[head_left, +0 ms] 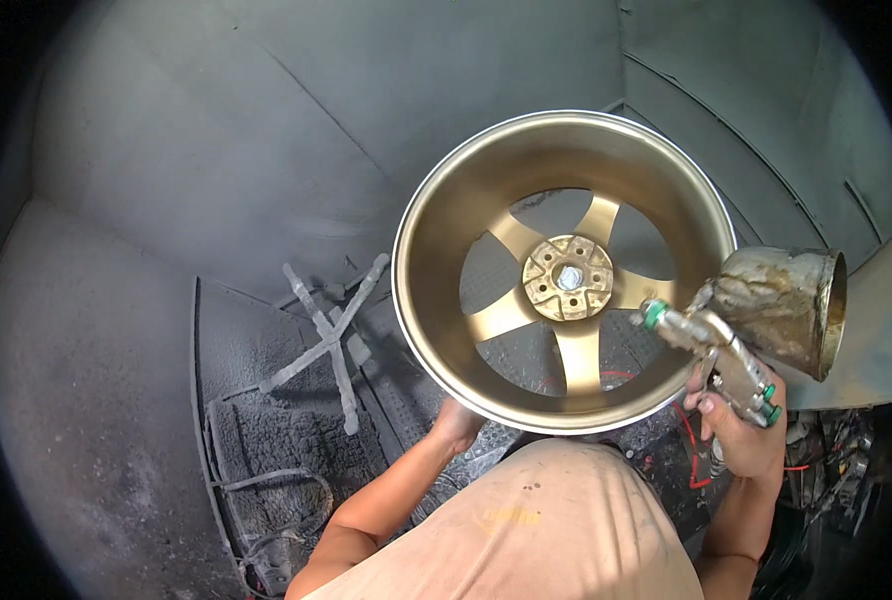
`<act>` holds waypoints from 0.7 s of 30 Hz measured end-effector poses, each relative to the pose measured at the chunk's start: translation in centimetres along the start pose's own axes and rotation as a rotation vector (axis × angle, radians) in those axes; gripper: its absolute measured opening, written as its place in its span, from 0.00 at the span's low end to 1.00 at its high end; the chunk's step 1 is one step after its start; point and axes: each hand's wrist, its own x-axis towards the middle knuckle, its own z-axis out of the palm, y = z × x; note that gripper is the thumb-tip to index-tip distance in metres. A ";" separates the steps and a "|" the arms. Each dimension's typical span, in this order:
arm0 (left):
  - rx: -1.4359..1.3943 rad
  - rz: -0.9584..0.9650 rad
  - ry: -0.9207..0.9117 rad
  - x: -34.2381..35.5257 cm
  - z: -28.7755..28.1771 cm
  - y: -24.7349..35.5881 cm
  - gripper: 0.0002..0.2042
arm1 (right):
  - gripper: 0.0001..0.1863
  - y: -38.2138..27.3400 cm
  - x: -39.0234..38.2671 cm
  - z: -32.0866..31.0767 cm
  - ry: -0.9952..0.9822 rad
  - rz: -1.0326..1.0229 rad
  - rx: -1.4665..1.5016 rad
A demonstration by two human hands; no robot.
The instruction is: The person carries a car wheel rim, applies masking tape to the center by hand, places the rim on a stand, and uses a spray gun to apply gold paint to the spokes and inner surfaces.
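Note:
A gold car wheel [556, 405] with a pale outer lip fills the centre, its hollow side facing up at me. Inside it, five spokes meet at a hub [569, 279] with a pale plug in its middle. My left hand [458, 425] is at the wheel's lower left edge; its fingers pass out of sight behind the rim. A spray gun [731, 365] with green fittings is in my right hand [748, 432], fingers wrapped round its handle. Its metal cup [781, 305], crusted with paint, sticks out to the right. The nozzle points left over the wheel's right edge.
Left of the wheel stands a cross-shaped stand [331, 340] caked in grey overspray. Grey booth walls [296, 130] close in behind and to the left. A red hose [691, 450] runs below the wheel. At lower right is a cluttered heap [831, 470], with a pale rounded surface [866, 350] above it.

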 end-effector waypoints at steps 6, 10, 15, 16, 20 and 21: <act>-0.012 -0.033 -0.097 -0.2 -0.2 -0.7 0.22 | 0.24 0.5 0.8 -0.2 0.052 -0.046 0.016; -0.011 -0.057 -0.074 -1.1 1.4 -0.1 0.23 | 0.29 0.2 -0.5 -0.4 -0.075 0.055 0.093; 0.065 -0.052 -0.075 -1.2 1.5 -0.8 0.21 | 0.31 -0.2 -1.0 -0.3 -0.172 0.142 0.129; 0.070 -0.075 -0.076 -1.6 2.1 -0.7 0.21 | 0.30 -0.2 -0.9 0.0 -0.136 0.117 0.122; 0.089 -0.113 -0.118 -1.7 2.2 -1.8 0.19 | 0.24 0.3 0.3 0.0 -0.009 -0.040 0.049; 0.088 -0.113 -0.120 -1.6 2.3 -2.1 0.19 | 0.24 0.4 0.5 0.0 -0.008 -0.040 0.048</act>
